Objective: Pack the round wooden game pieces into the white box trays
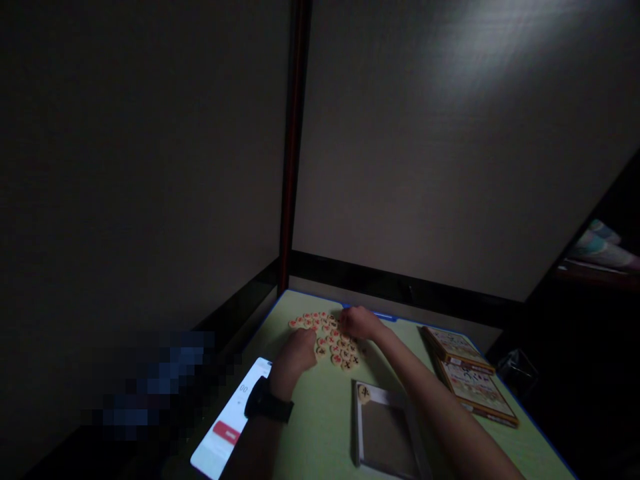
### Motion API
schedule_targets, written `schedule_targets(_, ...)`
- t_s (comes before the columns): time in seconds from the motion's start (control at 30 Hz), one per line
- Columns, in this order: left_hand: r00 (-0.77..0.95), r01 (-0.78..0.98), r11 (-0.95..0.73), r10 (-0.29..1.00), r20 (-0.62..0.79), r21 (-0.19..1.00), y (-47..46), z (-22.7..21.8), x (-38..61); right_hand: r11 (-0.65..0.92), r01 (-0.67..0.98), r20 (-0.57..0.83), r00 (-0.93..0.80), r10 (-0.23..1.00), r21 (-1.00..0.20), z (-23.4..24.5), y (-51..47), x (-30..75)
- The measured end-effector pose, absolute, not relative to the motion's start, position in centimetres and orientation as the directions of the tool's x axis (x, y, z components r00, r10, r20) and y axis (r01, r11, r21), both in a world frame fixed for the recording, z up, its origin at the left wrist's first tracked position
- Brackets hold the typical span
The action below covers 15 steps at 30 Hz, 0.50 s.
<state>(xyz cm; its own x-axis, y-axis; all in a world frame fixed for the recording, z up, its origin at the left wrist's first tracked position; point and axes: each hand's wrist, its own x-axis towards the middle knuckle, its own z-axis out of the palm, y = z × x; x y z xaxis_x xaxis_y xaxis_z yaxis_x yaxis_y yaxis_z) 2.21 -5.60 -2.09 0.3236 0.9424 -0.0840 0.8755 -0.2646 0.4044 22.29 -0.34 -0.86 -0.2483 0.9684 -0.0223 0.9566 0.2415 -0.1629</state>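
Note:
Round Chinese chess pieces (337,359), marked with red or black characters, lie in a loose cluster on a pale green table (320,420). My left hand (300,348), wearing a black watch on its wrist, rests at the near left side of the cluster with its fingers curled in. At the cluster's far right edge is my right hand (359,323), its fingers bent together over the pieces. Whatever either hand pinches is hidden by the fingers. Close to me stands a shallow open box (358,427) with a single black-marked chess piece (365,393) in its far left corner.
A lit phone (220,443) lies by the table's left edge. Two flat printed boxes (480,393) overlap on the right side. Behind the table rises a wall (400,167), with another wall (150,167) on the left. A wire-like bin (520,373) stands beyond the right edge.

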Motion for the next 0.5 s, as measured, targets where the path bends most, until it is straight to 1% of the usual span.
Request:
schedule_targets(0.13,0.319,0.851,-0.254,0.945,-0.069,0.46,-5.1,-2.9,2.2,0.227,0.973,-0.084,-0.231,0.969,-0.051,-0.7,-0.3,20.7)
schedule_targets(0.27,0.332,0.832,-0.253,0.94,-0.078,0.494,-4.7,-3.4,2.4,0.218,0.976,-0.107,-0.216,0.971,0.013,-0.5,-0.5,20.1)
schedule_targets(0.37,0.323,0.826,-0.242,0.943,-0.076,0.509,-4.8,-3.3,2.5,0.226,0.974,-0.109,-0.222,0.969,0.032,0.0,-0.1,20.2)
schedule_targets(0.5,0.311,0.837,-0.224,0.945,-0.098,0.499,-5.3,-2.7,2.5,0.26,0.966,-0.078,-0.258,0.963,0.012,0.8,1.1,19.8)
